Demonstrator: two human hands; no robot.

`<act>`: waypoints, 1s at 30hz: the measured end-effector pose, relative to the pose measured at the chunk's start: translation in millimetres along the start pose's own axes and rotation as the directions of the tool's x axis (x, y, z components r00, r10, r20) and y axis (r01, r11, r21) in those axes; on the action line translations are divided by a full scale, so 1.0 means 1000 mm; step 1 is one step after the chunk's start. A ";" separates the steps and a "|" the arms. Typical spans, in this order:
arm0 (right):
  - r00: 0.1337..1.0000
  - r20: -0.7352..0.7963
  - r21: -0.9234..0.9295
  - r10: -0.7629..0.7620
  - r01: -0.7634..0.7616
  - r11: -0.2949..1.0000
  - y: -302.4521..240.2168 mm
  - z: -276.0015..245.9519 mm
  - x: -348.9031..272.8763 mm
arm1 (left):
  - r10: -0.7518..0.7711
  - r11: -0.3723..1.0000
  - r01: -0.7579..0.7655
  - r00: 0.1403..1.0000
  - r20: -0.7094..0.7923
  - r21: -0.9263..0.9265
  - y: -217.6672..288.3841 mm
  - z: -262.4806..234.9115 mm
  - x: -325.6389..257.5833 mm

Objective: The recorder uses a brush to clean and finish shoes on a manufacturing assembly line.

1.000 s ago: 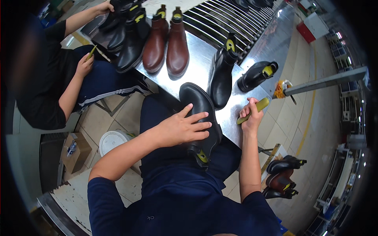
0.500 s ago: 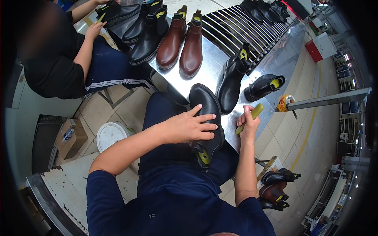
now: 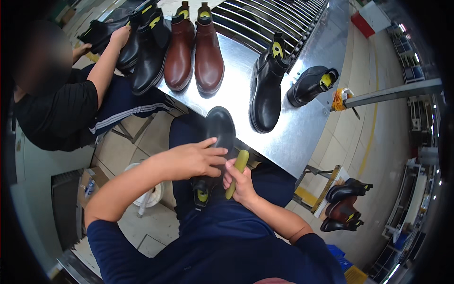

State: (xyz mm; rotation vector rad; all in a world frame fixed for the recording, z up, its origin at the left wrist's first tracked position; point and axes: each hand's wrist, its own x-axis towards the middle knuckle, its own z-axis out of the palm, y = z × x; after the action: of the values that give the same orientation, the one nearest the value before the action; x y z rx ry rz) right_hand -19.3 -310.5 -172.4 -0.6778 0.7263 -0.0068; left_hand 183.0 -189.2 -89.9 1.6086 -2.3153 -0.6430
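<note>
Head view, mid-frame: left hand [image 3: 191, 161] flat on the black boot [image 3: 215, 142] in the lap; right hand [image 3: 241, 182] closed round a yellow-green tool [image 3: 236, 173]; looks mid-job; more boots wait on the bench [image 3: 293, 137].

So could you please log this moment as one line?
left hand: on glossy black leather boot in lap | right hand: gripping yellow-green stick tool

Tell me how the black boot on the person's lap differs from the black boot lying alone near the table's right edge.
The lap boot is pinned under the left hand, toe toward the table; the lone boot lies untouched on its side on the steel table. The right hand holds a yellow-green tool beside the lap boot. Both are black.
</note>
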 end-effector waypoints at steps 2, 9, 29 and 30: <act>0.999 0.040 0.003 0.007 -0.007 1.000 -0.004 -0.007 0.003 | -0.011 1.000 0.010 0.999 -0.037 -0.022 0.000 0.006 -0.008; 0.994 0.082 -0.006 0.073 -0.073 0.997 -0.010 -0.012 0.015 | -0.507 0.754 0.181 0.771 -0.385 -0.631 -0.029 0.047 -0.042; 0.909 0.023 0.004 -0.415 0.415 0.910 -0.127 0.061 0.111 | -0.925 -0.116 -0.151 0.377 0.051 -0.982 -0.024 0.086 0.032; 0.893 -0.006 -0.014 -0.450 0.450 0.893 -0.125 0.067 0.112 | -0.924 -0.103 -0.118 0.379 0.051 -0.988 -0.027 0.086 0.031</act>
State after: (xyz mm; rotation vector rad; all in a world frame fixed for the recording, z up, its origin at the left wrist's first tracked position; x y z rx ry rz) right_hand 134.1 -396.6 -132.5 -0.8476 0.5636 -0.4335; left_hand 155.6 -207.9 -179.4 1.3693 -0.0472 -1.0107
